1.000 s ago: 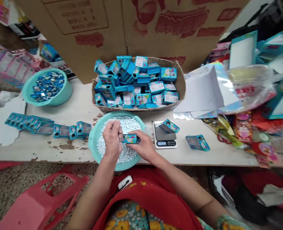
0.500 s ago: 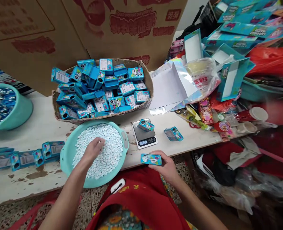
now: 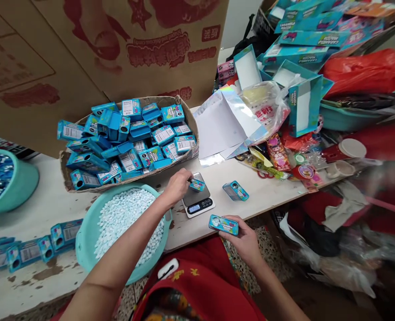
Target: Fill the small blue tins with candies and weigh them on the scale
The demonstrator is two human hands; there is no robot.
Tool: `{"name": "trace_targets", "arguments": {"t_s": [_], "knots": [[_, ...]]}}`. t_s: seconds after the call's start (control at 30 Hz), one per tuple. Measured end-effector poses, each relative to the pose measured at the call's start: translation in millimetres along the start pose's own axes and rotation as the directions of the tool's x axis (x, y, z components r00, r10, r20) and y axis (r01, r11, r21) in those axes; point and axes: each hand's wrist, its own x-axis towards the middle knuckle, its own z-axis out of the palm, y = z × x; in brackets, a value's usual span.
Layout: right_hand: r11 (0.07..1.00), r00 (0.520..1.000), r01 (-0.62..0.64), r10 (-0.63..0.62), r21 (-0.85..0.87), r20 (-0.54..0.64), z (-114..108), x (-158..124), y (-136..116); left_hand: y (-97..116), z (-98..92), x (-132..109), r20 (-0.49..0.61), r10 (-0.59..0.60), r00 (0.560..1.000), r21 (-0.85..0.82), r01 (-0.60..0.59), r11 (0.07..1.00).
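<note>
My left hand (image 3: 179, 186) reaches over the left side of the digital scale (image 3: 200, 206), its fingers closed at the end of a small blue box (image 3: 197, 185) on the weighing plate. What the fingertips grip is too small to make out. My right hand (image 3: 243, 236) holds another blue box (image 3: 223, 224) by its right end, in front of the scale. A round window in that box shows white pieces. Beneath my left forearm stands a teal basin (image 3: 83, 243) of small white candies (image 3: 123, 218). A third blue box (image 3: 235, 191) lies right of the scale.
Behind the basin is a cardboard tray (image 3: 197, 133) heaped with blue boxes. More blue boxes (image 3: 30, 252) line the table's left side, near a teal bucket (image 3: 28, 183) of wrapped pieces. Papers (image 3: 220, 127), packaging and a red cup (image 3: 334, 152) crowd the right.
My left hand has moved from the candies to the box on the scale. My right hand still holds its box, now a little further right. The camera view has shifted.
</note>
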Motion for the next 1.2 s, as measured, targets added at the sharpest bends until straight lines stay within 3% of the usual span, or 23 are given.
{"name": "trace_targets", "arguments": {"t_s": [0.13, 0.37, 0.6, 0.8, 1.2], "knots": [[1.000, 0.999, -0.012, 0.013, 0.015, -0.030, -6, 4, -1, 3, -2.3, 4, -0.019, 0.014, 1.000, -0.007, -0.014, 1.000], [1.000, 0.999, 0.008, -0.008, 0.011, -0.037, -14, 10, 9, -3, -15.3, 0, -0.154, -0.092, 0.984, -0.116, 0.075, 0.990], [0.999, 0.999, -0.015, 0.017, 0.032, -0.049, -19, 9, 16, -13, -9.8, -9, -0.172, -0.144, 0.975, -0.127, 0.122, 0.984], [0.999, 0.998, -0.024, 0.026, 0.044, -0.053, -20, 8, 18, 6, 3.4, -9, -0.197, -0.077, 0.978, 0.037, 0.085, 0.996], [1.000, 0.996, 0.000, 0.000, 0.007, -0.086, -22, 10, 18, 30, 33.5, -4, -0.058, 0.123, 0.991, 0.335, -0.097, 0.937]]}}
